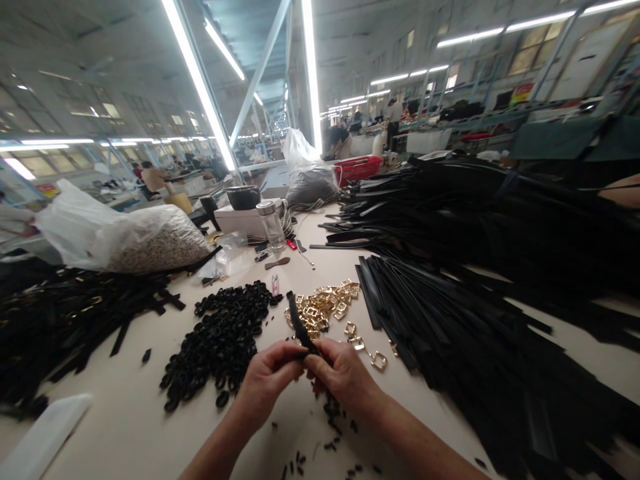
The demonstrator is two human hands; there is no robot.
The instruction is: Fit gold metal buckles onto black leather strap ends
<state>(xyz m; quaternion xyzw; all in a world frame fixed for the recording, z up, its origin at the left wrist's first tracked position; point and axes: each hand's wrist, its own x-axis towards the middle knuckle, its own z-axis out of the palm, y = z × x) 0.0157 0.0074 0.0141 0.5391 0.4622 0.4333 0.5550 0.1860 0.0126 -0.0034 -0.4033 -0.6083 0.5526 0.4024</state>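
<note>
Both my hands meet over the front middle of the table, fingers pinched close together. Between them a narrow black strap (298,321) sticks up and away from me. My left hand (270,377) grips it from one side, thumb and forefinger pressed together. On the other side my right hand (343,373) closes round its lower part, where the fingers hide the detail. Just beyond lies a heap of gold metal buckles (325,303), with several loose ones to the right. To the left is a pile of small black loops (215,340).
Long black straps (430,313) are stacked on the right, with bigger bundles behind. At left are more black straps (50,333) and a filled plastic bag (155,240). A glass jar (271,227), pink snips (275,285) and a red crate (357,169) stand farther back. People sit and stand in the distance.
</note>
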